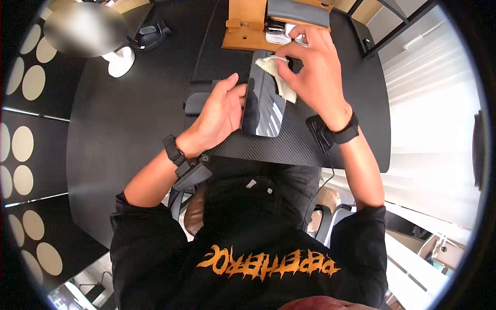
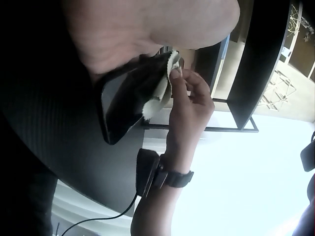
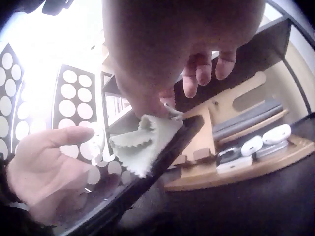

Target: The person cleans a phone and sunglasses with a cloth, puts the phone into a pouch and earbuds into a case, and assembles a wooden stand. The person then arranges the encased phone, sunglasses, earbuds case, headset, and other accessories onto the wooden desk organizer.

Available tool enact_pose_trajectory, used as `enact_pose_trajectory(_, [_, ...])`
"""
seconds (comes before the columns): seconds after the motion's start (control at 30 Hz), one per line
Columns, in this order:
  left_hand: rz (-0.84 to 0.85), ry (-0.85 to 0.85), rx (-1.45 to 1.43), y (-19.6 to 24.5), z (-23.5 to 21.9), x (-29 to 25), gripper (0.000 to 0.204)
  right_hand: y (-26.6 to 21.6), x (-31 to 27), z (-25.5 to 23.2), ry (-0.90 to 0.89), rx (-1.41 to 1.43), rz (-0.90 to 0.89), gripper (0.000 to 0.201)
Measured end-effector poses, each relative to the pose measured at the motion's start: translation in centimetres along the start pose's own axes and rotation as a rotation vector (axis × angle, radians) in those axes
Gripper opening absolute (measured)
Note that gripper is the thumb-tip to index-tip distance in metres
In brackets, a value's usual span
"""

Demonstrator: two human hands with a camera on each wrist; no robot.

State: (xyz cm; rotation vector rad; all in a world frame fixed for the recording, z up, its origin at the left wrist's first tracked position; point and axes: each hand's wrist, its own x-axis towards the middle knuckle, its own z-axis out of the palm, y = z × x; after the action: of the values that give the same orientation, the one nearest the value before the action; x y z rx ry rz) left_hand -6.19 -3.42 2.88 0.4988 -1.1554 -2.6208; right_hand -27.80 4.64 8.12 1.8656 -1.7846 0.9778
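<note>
My left hand holds a smartphone tilted above the desk, its fingers partly hidden behind the phone's left edge and its thumb raised off the glass. The phone's dark, glossy face catches bright reflections. Between thumb and forefinger, my right hand pinches a pale cleaning cloth with zigzag edges. The cloth drapes over the upper right part of the phone. In the right wrist view, the cloth hangs in folds along the phone's edge, while the other right-hand fingers stand away from it.
Beyond the phone stands a wooden desk organizer bearing a grey case and small white items. A dark grey case lies behind my left hand. A strapped black object and a white stand occupy the far left.
</note>
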Motion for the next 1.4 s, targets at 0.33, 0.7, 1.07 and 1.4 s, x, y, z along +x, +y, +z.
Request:
enact_pose_trajectory(0.33, [0.046, 0.021, -0.011, 0.7, 0.5, -0.2, 0.075, -2.3, -2.7, -1.6, -0.139, 0.089, -0.125, 0.013])
enact_pose_trajectory(0.7, [0.024, 0.014, 0.054, 0.3, 1.1, -0.1, 0.073, -4.9, -4.1, -1.7, -0.273, 0.198, -0.196, 0.019])
enact_pose_trajectory(1.07, [0.017, -0.005, 0.094, 0.5, 2.4, -0.2, 0.08, -3.4, -3.6, -1.9, -0.145, 0.149, -0.123, 0.018])
enact_pose_trajectory(1.4, [0.097, 0.06, 0.209, -0.3, 2.6, -0.3, 0.053, 0.9, -1.0, -4.2, 0.192, -0.038, 0.008, 0.016])
